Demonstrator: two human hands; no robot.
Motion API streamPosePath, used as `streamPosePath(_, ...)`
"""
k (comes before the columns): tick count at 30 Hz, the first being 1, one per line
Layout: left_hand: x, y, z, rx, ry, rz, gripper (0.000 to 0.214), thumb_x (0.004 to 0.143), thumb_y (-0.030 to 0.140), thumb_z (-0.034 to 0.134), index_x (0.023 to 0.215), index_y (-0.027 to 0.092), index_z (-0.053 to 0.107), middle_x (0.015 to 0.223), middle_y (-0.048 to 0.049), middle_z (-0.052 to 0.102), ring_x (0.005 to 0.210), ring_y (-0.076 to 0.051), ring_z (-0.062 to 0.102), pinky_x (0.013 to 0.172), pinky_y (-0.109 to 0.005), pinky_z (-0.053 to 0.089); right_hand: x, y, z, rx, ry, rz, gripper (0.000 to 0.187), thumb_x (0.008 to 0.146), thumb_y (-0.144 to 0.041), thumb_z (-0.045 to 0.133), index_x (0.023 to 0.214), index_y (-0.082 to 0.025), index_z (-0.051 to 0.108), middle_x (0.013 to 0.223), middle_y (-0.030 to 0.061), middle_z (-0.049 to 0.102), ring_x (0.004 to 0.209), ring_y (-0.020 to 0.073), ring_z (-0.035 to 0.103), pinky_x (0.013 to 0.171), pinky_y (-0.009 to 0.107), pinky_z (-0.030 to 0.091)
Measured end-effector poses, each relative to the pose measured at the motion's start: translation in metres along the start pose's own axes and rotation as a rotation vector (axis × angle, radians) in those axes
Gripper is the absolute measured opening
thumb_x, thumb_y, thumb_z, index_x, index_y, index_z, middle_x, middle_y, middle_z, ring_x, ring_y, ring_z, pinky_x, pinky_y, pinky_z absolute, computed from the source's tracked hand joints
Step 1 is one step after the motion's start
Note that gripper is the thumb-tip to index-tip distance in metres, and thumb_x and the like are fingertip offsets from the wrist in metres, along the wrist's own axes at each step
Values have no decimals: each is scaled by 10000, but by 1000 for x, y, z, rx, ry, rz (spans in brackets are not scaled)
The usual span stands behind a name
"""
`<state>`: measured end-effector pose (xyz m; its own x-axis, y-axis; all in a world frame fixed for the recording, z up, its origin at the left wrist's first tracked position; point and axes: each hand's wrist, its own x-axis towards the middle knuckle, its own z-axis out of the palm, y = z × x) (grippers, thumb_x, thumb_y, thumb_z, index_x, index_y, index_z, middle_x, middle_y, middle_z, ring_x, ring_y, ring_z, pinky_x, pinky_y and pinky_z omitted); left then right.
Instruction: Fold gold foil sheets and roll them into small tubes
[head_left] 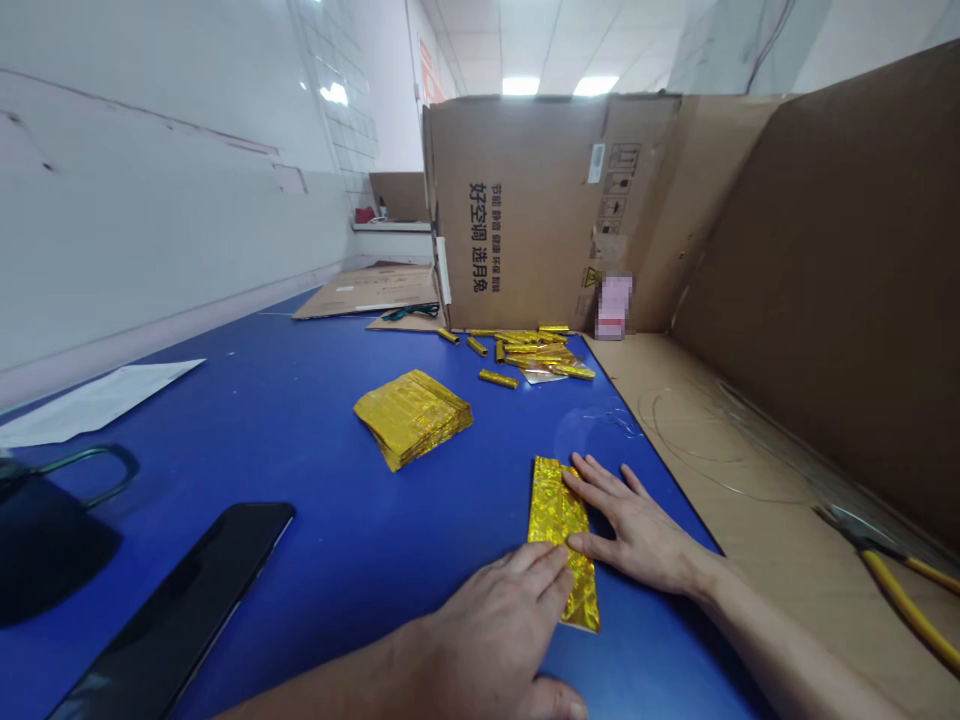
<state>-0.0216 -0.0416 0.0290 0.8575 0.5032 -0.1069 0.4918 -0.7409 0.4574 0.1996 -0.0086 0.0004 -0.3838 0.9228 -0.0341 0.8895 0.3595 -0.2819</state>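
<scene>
A blue tabletop (315,430), closed off at the far end by a cardboard box (540,210) and bordered on the right by brown cardboard (742,520); a gold foil strip (551,500) is laid flat near the right edge, close to the wearer. The strip is covered partway along by the left hand (517,600), its fingers straight and held together, its thumb set apart; the right hand (630,525) is spread, fingertips resting on the strip's right side. The work is judged to be partway along: slim gold rolls (499,379) are gathered by the box — apparently finished — while a flat gold stack (412,415) seems yet to be handled; the strip itself is not rolled. Open room is offered left of the strip, between the stack and a phone (187,600); little is left on the right, where the edge is crossed by the right forearm and pliers (892,580) are lying beyond.
</scene>
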Motion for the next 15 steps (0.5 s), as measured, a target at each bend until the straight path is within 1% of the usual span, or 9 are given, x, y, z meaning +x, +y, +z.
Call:
streamPosePath(3, 0, 0, 0, -3, -16, -22, 733, 748, 521, 493, 1306, 89, 295, 1365, -152, 247, 1262, -251, 207, 1018, -388, 213, 0, -1, 0, 8, 9, 1, 733, 751, -616, 374, 1342, -206, 229, 1417, 87, 143, 1291, 221, 91, 1016, 492, 39)
streamPosePath(8, 0, 1, 0, 1, -36, -18, 744, 751, 536, 479, 1312, 90, 279, 1370, -153, 226, 1267, -255, 186, 1018, -397, 209, 1, -2, 1, 8, 30, 20, 611, 824, -545, 284, 1330, -203, 267, 1411, 70, 184, 1288, 208, 111, 1017, 487, 71)
streamPosePath(12, -1, 3, -2, 16, -38, -10, 753, 746, 546, 480, 1304, 76, 294, 1366, -166, 236, 1265, -261, 190, 1017, -394, 215, 5, -2, 6, -45, 92, 103, 550, 850, -487, 258, 1311, -194, 315, 1401, 71, 221, 1282, 212, 150, 1009, 495, 115)
streamPosePath(15, -1, 3, -1, 29, -27, 7, 742, 739, 557, 483, 1303, 110, 302, 1367, -165, 240, 1262, -275, 195, 1007, -409, 231, 8, 0, 12, -65, 132, 163, 540, 850, -469, 263, 1303, -183, 330, 1393, 83, 244, 1275, 229, 173, 995, 523, 135)
